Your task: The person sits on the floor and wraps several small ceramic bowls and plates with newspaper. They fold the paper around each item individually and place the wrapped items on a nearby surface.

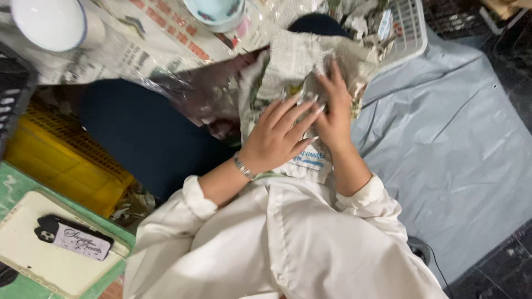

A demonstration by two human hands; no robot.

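Observation:
Both my hands press on a crumpled bundle of newspaper [288,66] held over my lap. My left hand [277,133], with a metal bracelet at the wrist, lies flat on the paper's lower part with its fingers spread. My right hand [335,111] covers the bundle just to the right, fingers pointing up. What the newspaper wraps is hidden. My white shirt [277,243] fills the bottom of the view.
A white bowl with a blue rim [50,22] and a light blue bowl [216,12] sit on spread newspaper at the top. A white wire basket [407,27] stands top right, a yellow crate [61,160] left, a grey sheet [454,138] right. A phone [75,237] lies on a cream tray.

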